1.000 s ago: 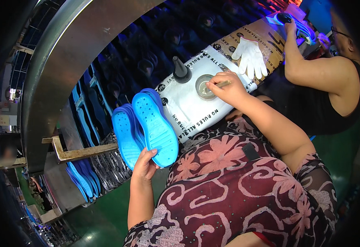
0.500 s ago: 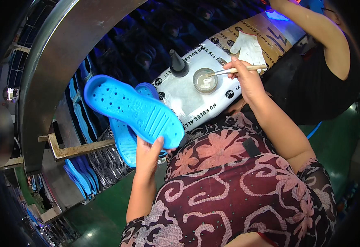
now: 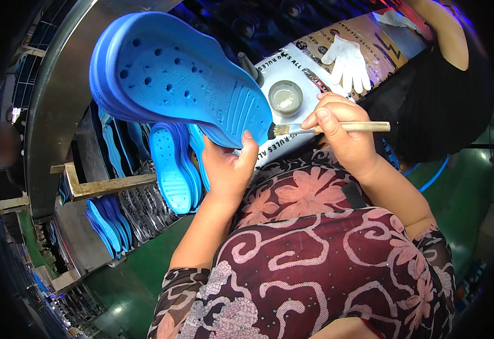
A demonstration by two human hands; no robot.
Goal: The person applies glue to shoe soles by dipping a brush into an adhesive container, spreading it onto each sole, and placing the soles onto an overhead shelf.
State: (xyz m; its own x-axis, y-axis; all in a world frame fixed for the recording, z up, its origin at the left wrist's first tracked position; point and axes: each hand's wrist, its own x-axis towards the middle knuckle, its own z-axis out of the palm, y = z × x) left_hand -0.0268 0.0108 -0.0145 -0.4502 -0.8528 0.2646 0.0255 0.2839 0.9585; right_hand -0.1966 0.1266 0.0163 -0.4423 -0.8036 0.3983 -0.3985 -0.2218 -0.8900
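Note:
My left hand point(image 3: 228, 166) grips a blue shoe sole point(image 3: 202, 90) by its narrow end, thumb on the upper face. The sole is tilted, its holed inner face toward me and its wide end raised at the upper left. In my right hand point(image 3: 346, 135) is a paintbrush point(image 3: 371, 126) with a pale wooden handle, held between thumb and fingers. Its bristles are at the sole's narrow end, by a small dark patch on the rim; whether they touch cannot be made out. Behind the brush stands a round cup point(image 3: 285, 98) of greyish liquid.
A dark cone-shaped thing point(image 3: 251, 69) stands beside the cup on the white-wrapped surface point(image 3: 309, 82). A white glove point(image 3: 347, 63) lies farther right, near another person's arm point(image 3: 451, 39). More blue soles point(image 3: 173, 169) stand at left, by a metal frame point(image 3: 111, 186).
The brush has left the cup and come down and left to the sole's narrow end. My left hand has brought the sole closer and raised it, turning it slightly.

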